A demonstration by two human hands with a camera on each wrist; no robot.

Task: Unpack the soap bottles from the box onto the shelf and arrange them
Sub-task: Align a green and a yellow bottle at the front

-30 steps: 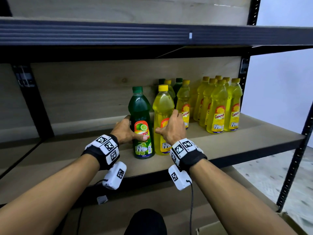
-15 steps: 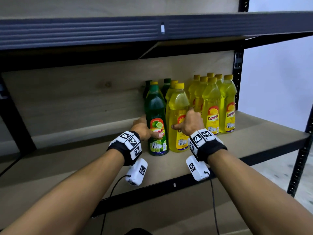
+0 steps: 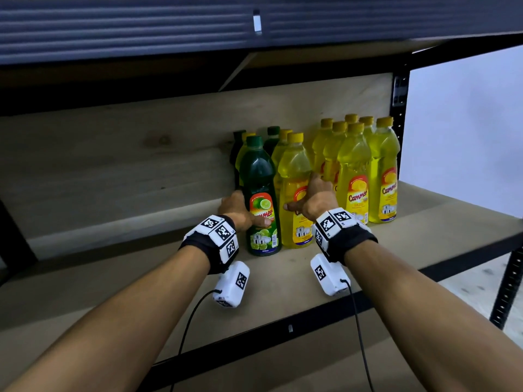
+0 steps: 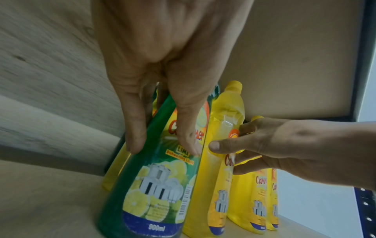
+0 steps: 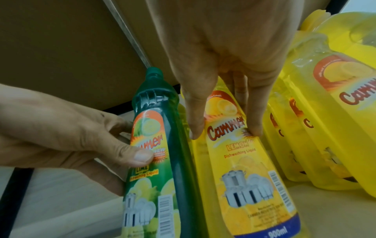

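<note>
The wooden shelf [image 3: 424, 230] fills the middle of the head view, its board running from lower left up to the right edge, with the dark beam of the upper shelf [image 3: 169, 26] across the top. On it, just right of centre, stands a tight block of yellow bottles [image 3: 356, 176], and left of that a shorter cluster of mixed green and yellow bottles against the back panel [image 3: 113, 165]. At the front of that cluster, near the frame's centre, two bottles stand upright on the board, touching side by side: the green lime bottle [image 3: 261, 199] in the left hand [image 3: 240, 209] and the yellow lemon bottle [image 3: 294, 193] in the right hand [image 3: 314, 198]. Each hand is wrapped around its bottle at label height, thumb on the front and fingers round the far side, as both wrist views confirm. The box is not in view. The step in hand looks like seating this pair against the row behind. To do it well, I would keep both bases flat on the board and slide the pair back together, not tip them, since the tall narrow bodies would topple easily and knock their neighbours. Labels already face forward, so avoid twisting; let go only once the pair sits squarely, then close the gap toward the yellow block.
</note>
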